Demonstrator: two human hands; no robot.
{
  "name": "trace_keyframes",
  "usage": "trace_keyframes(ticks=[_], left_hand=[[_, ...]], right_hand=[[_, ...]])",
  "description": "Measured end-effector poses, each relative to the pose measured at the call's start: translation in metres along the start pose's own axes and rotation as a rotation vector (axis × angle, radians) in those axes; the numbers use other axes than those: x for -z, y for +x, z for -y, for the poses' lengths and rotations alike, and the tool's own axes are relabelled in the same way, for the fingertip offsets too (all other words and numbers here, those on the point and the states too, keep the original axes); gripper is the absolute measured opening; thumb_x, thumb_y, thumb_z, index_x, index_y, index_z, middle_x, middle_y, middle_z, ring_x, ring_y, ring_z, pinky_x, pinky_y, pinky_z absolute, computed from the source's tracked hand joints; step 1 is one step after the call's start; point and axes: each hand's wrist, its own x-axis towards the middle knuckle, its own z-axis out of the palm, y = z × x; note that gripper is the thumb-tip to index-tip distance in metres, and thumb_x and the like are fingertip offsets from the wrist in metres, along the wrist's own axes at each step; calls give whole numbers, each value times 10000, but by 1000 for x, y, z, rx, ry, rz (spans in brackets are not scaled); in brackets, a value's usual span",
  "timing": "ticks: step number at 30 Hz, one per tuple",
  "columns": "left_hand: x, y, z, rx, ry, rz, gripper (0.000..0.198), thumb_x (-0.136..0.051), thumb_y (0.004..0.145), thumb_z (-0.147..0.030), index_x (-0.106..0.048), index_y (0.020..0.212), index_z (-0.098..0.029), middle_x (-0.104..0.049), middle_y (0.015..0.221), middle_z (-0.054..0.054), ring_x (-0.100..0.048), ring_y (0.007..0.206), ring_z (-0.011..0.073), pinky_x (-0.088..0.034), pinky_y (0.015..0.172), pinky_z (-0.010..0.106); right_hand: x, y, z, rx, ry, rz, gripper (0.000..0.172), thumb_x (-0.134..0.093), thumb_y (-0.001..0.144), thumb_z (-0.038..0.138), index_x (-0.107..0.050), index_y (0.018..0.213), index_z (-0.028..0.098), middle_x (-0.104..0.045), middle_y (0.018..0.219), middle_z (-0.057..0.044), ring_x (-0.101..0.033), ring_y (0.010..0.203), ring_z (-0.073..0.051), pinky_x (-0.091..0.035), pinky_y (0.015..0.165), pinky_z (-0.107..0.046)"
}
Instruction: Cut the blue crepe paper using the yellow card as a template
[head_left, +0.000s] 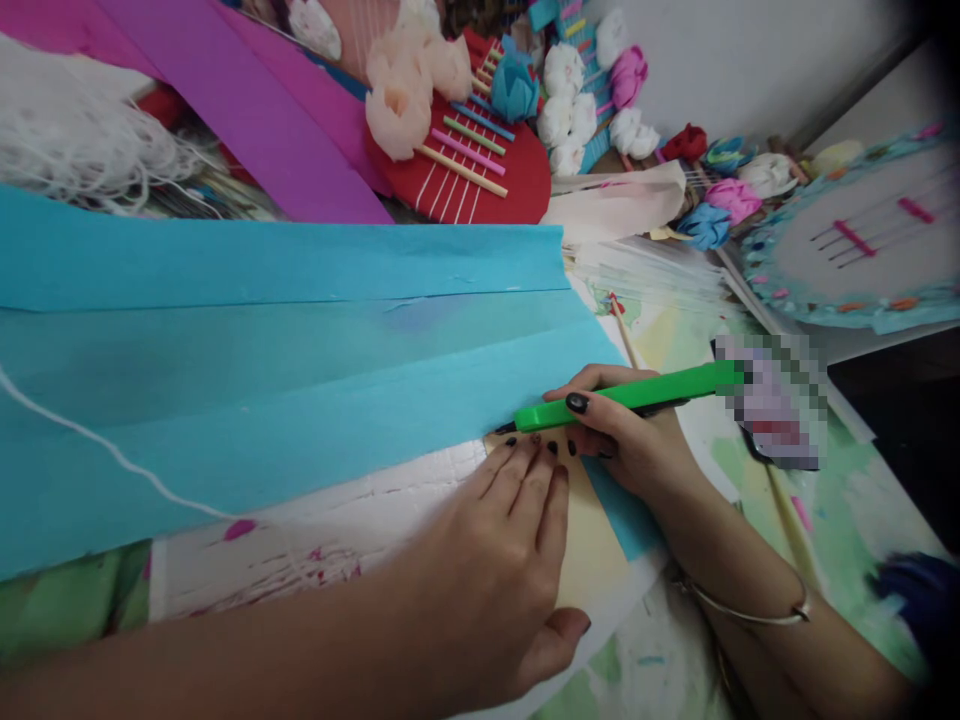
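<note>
My right hand [630,430] grips a green utility knife [645,393], its dark tip pointing left at the lower edge of a wide turquoise crepe paper sheet [300,390]. Close to that tip, my left hand [510,550] lies flat, fingers stretched out and pressing on a cream paper piece [592,530]. The fingertips touch or nearly touch the turquoise edge. Part of the cream piece is hidden beneath my left hand. A turquoise corner also shows below my right hand.
White string [90,440] crosses the turquoise sheet. Behind lie purple paper [247,110], a tangle of white string [82,140] and a red round piece with coloured sticks [480,170]. Paper flowers [727,200] and a phone-like object [776,410] are at right.
</note>
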Motion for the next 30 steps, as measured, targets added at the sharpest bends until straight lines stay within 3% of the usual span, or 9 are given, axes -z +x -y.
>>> trace_keyframes(ticks=[30], left_hand=[[1,1,2,14,-41,4,738,-577,823,-514,-554,1286,60,-512,1360,299,-480,1290,411,-340,1127,458]], right_hand=[[6,1,-1,17,49,7,198,-736,778,348,-720,752,153,-541,429,37,-402,371,-52,-295,367,-175]])
